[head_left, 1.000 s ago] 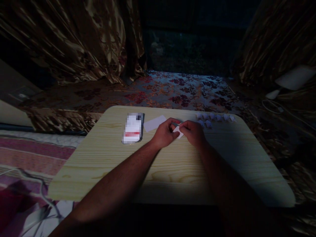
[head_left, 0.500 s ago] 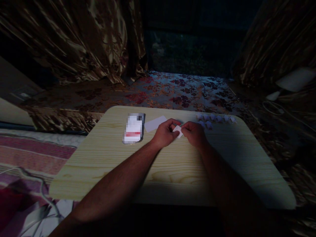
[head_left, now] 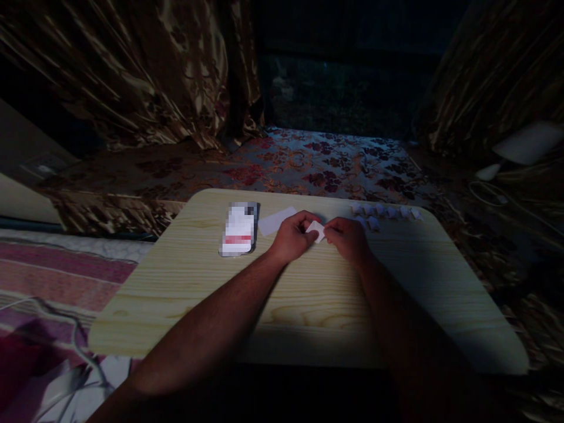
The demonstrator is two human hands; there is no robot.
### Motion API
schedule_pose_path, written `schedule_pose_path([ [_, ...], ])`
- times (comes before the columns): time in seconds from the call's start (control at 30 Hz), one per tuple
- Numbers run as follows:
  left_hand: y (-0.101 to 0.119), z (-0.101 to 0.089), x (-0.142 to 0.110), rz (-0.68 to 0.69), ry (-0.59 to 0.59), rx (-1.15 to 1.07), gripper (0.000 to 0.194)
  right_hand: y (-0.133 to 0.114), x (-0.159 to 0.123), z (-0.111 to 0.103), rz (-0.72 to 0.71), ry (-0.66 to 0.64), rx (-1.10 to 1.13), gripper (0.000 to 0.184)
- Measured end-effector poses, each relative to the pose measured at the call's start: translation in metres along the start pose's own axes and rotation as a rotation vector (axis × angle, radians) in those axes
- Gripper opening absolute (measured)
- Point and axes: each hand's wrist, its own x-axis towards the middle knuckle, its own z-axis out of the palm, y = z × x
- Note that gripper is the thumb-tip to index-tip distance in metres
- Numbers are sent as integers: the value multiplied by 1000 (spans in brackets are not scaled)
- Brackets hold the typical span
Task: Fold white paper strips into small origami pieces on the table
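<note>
Between my two hands is a small white piece of paper (head_left: 315, 231), held above the wooden table (head_left: 198, 305). My left hand (head_left: 291, 236) is closed on its left side, the thumb lying over the paper's face. At the right edge, the fingertips of my right hand (head_left: 349, 236) pinch the paper. Whether the paper is folded is too dim to make out. Behind my left hand lies a flat pale strip of paper (head_left: 274, 222). Several small folded paper pieces (head_left: 379, 210) sit in two rows beyond my right hand.
A phone-shaped object (head_left: 238, 229), blurred out in part, lies on the table's left side. A striped bed cover (head_left: 57, 276) with a cable is at the left. Behind the table runs a ledge with flowered cloth (head_left: 326, 158); a white lamp (head_left: 526, 144) stands at the right.
The small paper has turned slightly and shifted a little up and left between my fingers. Both hands keep their grip and have barely moved.
</note>
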Motion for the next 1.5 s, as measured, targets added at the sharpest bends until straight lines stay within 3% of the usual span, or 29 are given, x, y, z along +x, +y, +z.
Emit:
schedule_pose_path([
  [0.67,-3,-2,3,3,31,-3,29,-4,-1,0,21,42,38,10],
  [0.9,2,-1,0,-35,59,95,15,-1,-1,0,-66,32,-52,13],
  [1.03,4,-2,0,-39,88,116,19,0,-2,3,-70,49,-56,12],
  [1.5,1,-3,3,-142,114,-80,19,-3,-3,3,-70,19,1,15],
])
